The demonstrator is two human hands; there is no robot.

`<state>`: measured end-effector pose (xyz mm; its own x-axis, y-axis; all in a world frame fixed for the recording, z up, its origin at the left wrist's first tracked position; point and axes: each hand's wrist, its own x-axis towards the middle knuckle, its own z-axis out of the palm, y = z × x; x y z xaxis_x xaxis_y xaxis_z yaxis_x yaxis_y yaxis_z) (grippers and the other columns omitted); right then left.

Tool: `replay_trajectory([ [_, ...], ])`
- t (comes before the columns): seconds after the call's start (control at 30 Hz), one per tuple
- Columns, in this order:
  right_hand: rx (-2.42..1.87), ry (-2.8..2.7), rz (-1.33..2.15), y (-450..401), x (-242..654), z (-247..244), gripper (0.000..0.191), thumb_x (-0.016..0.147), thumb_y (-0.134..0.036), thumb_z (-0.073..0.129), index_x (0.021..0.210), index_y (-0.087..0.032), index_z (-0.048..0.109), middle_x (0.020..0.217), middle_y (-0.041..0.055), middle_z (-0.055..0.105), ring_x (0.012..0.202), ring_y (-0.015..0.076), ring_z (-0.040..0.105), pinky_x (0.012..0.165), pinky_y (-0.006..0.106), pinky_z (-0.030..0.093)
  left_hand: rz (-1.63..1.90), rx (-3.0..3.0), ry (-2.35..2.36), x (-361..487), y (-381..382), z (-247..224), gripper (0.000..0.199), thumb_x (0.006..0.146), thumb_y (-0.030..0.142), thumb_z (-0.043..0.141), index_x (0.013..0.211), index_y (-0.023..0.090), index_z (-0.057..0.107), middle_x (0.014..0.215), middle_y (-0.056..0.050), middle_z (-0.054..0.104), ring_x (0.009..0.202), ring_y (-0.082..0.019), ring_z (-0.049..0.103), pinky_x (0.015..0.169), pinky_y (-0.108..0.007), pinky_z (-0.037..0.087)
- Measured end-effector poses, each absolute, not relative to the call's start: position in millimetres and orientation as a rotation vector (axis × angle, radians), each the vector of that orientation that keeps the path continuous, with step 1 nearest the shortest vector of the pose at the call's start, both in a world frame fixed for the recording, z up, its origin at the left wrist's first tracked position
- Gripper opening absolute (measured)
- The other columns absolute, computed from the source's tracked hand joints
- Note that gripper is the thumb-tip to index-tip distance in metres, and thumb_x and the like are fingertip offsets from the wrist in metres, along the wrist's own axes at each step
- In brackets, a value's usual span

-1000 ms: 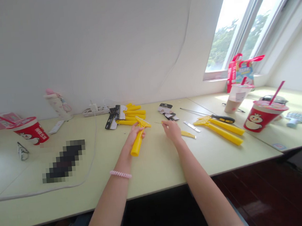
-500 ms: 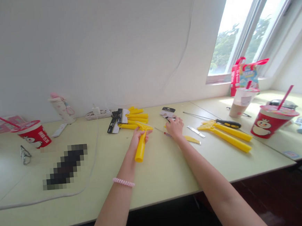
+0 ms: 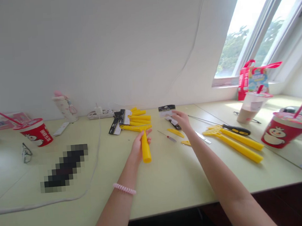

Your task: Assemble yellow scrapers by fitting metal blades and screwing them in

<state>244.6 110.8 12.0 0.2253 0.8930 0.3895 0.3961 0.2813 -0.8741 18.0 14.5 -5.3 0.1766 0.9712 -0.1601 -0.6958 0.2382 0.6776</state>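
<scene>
A yellow scraper handle (image 3: 146, 150) is in my left hand (image 3: 139, 144), its hollow end pointing toward me. My right hand (image 3: 181, 120) is closed at the edge of a black-and-white card (image 3: 167, 111); its fingertips appear to pinch the card. Under that hand lies another dark card (image 3: 175, 123). Close by on the table are a small screwdriver (image 3: 170, 138), a yellow blade cover (image 3: 175, 132), a second yellow piece (image 3: 186, 143) and a metal blade (image 3: 204, 138). Several yellow handles (image 3: 141, 118) with cards lie behind my left hand.
Right of my hands are two yellow scrapers (image 3: 238, 144), a long black-handled screwdriver (image 3: 236, 129), a clear cup (image 3: 249, 112) and a red cup (image 3: 275, 131). To the left stand another red cup (image 3: 36, 134) and a bottle (image 3: 65, 107); a white cable (image 3: 95, 159) crosses the table.
My right hand has moved back and right, off the spot by the small screwdriver, to the card. My left hand still holds the yellow handle, now turned more upright. The view has shifted slightly.
</scene>
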Motion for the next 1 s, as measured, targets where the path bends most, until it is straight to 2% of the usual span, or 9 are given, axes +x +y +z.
replay_trajectory([
  [0.07, -1.158, -1.339, 0.701, 89.9, 245.4, 19.0, 0.048, 0.063, -0.032, 0.063, 0.109, -0.019, 0.061, 0.095, 0.0083, 0.065, 0.086, 0.0225, 0.061, 0.074, 0.037, 0.049, 1.325, 0.517, 0.603, 18.2, 11.9, -2.9, 0.029, 0.085, 0.023, 0.048, 0.111, 0.015, 0.055, 0.123, -0.009, 0.058, 0.057, -0.004, 0.056, 0.050, -0.014, 0.048],
  [0.17, -0.926, -1.448, 0.872, 55.8, 251.9, 27.7, 0.054, 0.062, -0.032, 0.069, 0.114, -0.022, 0.058, 0.085, 0.0023, 0.063, 0.079, 0.0176, 0.061, 0.072, 0.031, 0.049, 1.439, 0.509, 0.520, 17.5, 8.8, 0.7, 0.026, 0.087, 0.026, 0.048, 0.109, 0.016, 0.056, 0.125, -0.008, 0.057, 0.069, -0.008, 0.061, 0.061, -0.018, 0.051],
  [0.27, -0.820, -1.513, 0.988, 26.3, 263.2, 28.7, 0.056, 0.065, -0.034, 0.068, 0.119, -0.026, 0.055, 0.077, 0.0000, 0.059, 0.073, 0.0161, 0.059, 0.070, 0.030, 0.048, 1.525, 0.466, 0.451, 14.6, 8.5, 2.3, 0.025, 0.090, 0.028, 0.044, 0.109, 0.018, 0.057, 0.123, -0.007, 0.059, 0.076, -0.009, 0.062, 0.070, -0.020, 0.051],
  [0.4, -0.802, -1.539, 0.990, 2.5, 272.2, 20.4, 0.071, 0.066, -0.041, 0.065, 0.132, -0.029, 0.041, 0.078, 0.0016, 0.058, 0.072, 0.0182, 0.058, 0.070, 0.033, 0.049, 1.568, 0.469, 0.459, 12.5, 11.2, 0.0, 0.029, 0.091, 0.030, 0.041, 0.114, 0.022, 0.057, 0.120, -0.007, 0.061, 0.085, -0.010, 0.062, 0.076, -0.021, 0.050],
  [0.5, -0.796, -1.504, 0.947, -4.2, 268.5, 14.2, 0.071, 0.068, -0.042, 0.062, 0.134, -0.029, 0.039, 0.079, 0.0023, 0.058, 0.073, 0.0186, 0.058, 0.072, 0.035, 0.049, 1.514, 0.493, 0.531, 15.9, 13.1, -3.6, 0.030, 0.091, 0.029, 0.042, 0.116, 0.022, 0.056, 0.116, -0.008, 0.063, 0.089, -0.011, 0.062, 0.075, -0.021, 0.050],
  [0.6, -0.715, -1.424, 0.982, -6.0, 258.6, 11.3, 0.070, 0.068, -0.039, 0.063, 0.133, -0.031, 0.040, 0.078, 0.0007, 0.059, 0.070, 0.0178, 0.059, 0.069, 0.034, 0.049, 1.421, 0.507, 0.578, 22.6, 13.3, -6.7, 0.029, 0.090, 0.028, 0.045, 0.114, 0.017, 0.056, 0.108, -0.010, 0.066, 0.082, -0.011, 0.064, 0.070, -0.021, 0.051],
  [0.73, -0.680, -1.399, 1.057, -6.1, 245.7, 10.2, 0.062, 0.064, -0.032, 0.070, 0.123, -0.029, 0.051, 0.078, 0.0002, 0.063, 0.075, 0.0185, 0.061, 0.074, 0.035, 0.049, 1.243, 0.577, 0.590, 31.8, 10.0, -8.2, 0.030, 0.087, 0.031, 0.050, 0.104, 0.008, 0.059, 0.100, -0.014, 0.068, 0.081, -0.015, 0.065, 0.070, -0.024, 0.053],
  [0.87, -0.745, -1.396, 1.023, -5.5, 241.5, 7.6, 0.042, 0.061, -0.029, 0.073, 0.101, -0.023, 0.062, 0.085, 0.0029, 0.066, 0.082, 0.0193, 0.061, 0.076, 0.034, 0.047, 1.197, 0.620, 0.570, 38.2, 5.6, -6.6, 0.021, 0.082, 0.027, 0.058, 0.095, 0.010, 0.058, 0.097, -0.013, 0.068, 0.081, -0.014, 0.065, 0.069, -0.023, 0.053],
  [1.0, -0.784, -1.329, 0.985, -5.5, 242.2, 4.8, 0.025, 0.060, -0.033, 0.073, 0.079, -0.022, 0.061, 0.084, 0.0029, 0.066, 0.082, 0.0198, 0.061, 0.073, 0.033, 0.048, 1.286, 0.620, 0.627, 40.2, 3.8, -3.9, 0.018, 0.077, 0.022, 0.065, 0.088, 0.012, 0.056, 0.091, -0.010, 0.069, 0.076, -0.013, 0.066, 0.067, -0.021, 0.053],
])
